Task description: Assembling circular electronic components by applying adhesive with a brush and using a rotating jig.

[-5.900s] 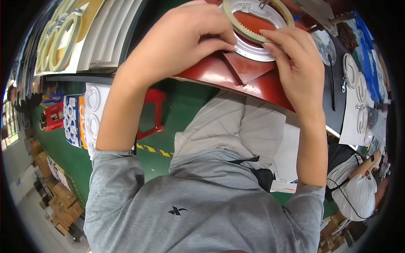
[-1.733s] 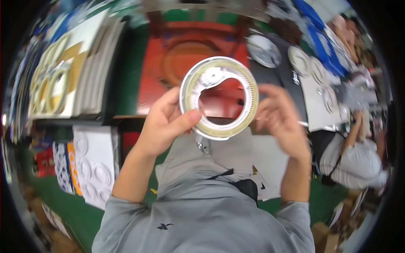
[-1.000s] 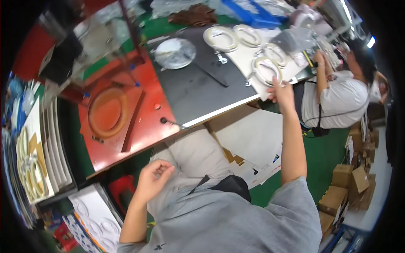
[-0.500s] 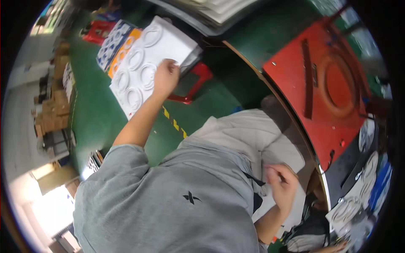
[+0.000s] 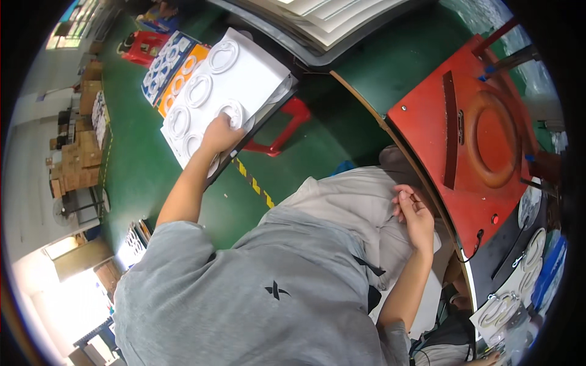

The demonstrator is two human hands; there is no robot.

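Observation:
My left hand (image 5: 223, 132) is over a white sheet (image 5: 256, 70) at the upper left, its fingers curled onto the lower edge of a white ring-shaped coil (image 5: 237, 108). The fingertips are partly hidden against the coil. Several similar white coils (image 5: 198, 90) lie in rows on the same sheet, one partly behind my left wrist. My right hand (image 5: 416, 219) hovers over my lap, left of the red work surface, with loosely bent, parted fingers and nothing in them.
A red work surface (image 5: 421, 116) with a raised ring (image 5: 470, 140) and a dark bar (image 5: 450, 131) stands at right. Stacked pale sheets in a dark tray (image 5: 323, 60) are at the top. A red stool (image 5: 284, 131) sits below the coil sheet. White coils (image 5: 497, 311) lie lower right.
My left hand has come down and slightly left, from above the sheet's edge onto a coil. My right hand has risen toward the red surface, its fingers more spread.

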